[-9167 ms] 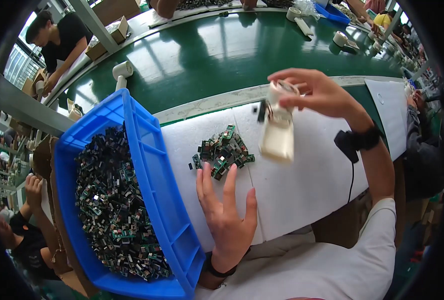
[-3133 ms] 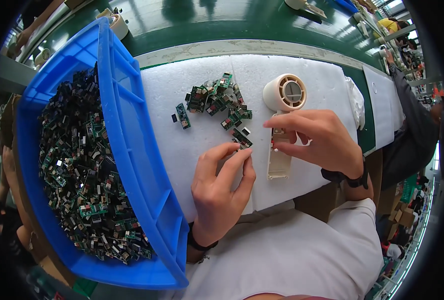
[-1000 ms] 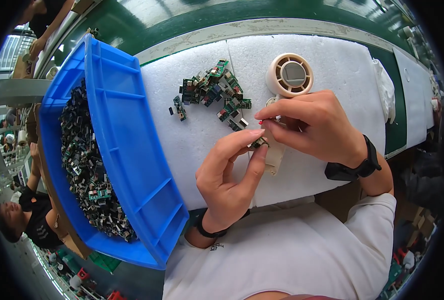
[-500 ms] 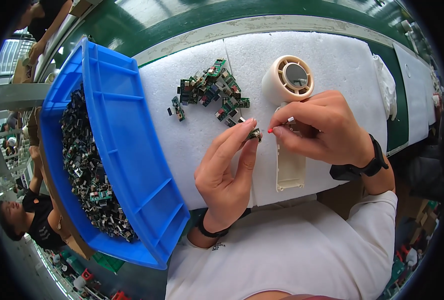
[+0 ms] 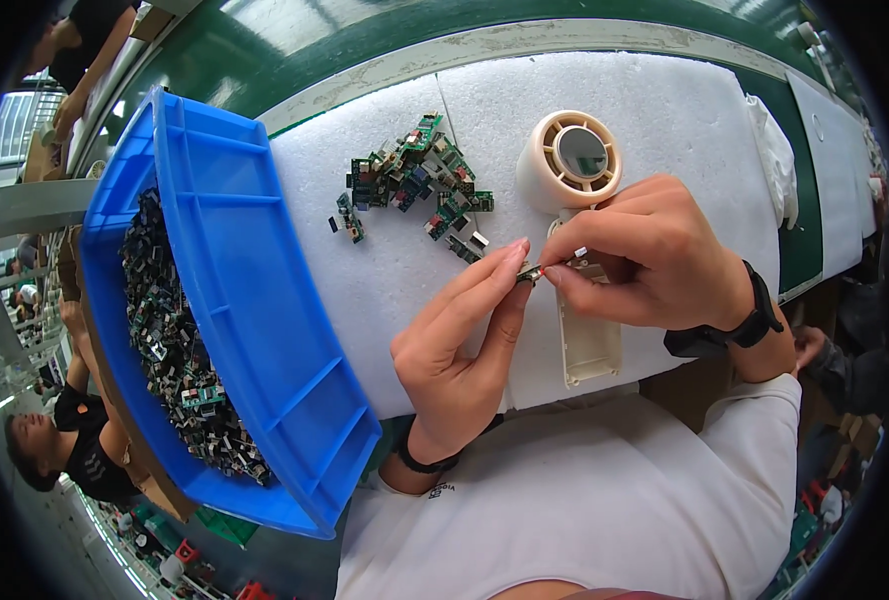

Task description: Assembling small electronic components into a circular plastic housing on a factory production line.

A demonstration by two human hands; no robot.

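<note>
A small circuit board point(image 5: 531, 274) is pinched between the thumb and fingers of my left hand point(image 5: 457, 355). My right hand point(image 5: 655, 255) closes on a thin wire with a red end point(image 5: 544, 270), which meets or nearly meets the board's edge. A small white plug point(image 5: 580, 253) shows beside the right fingers. Under that hand lies a cream handheld fan, its round slotted head point(image 5: 569, 160) beyond the fingers and its open handle shell point(image 5: 591, 350) nearer me. My right hand hides the join between head and handle.
Loose circuit boards point(image 5: 415, 175) lie heaped on the white foam sheet point(image 5: 350, 290). At the left stands a blue bin point(image 5: 255, 270) full of boards. A white cloth or bag point(image 5: 773, 165) is at the right edge. Other people are at the far left; another person's hand point(image 5: 810, 345) shows at right.
My hands have come together, bringing the red wire end to the board. The fan's handle shell has shifted slightly right. Another person's hand has appeared at the right.
</note>
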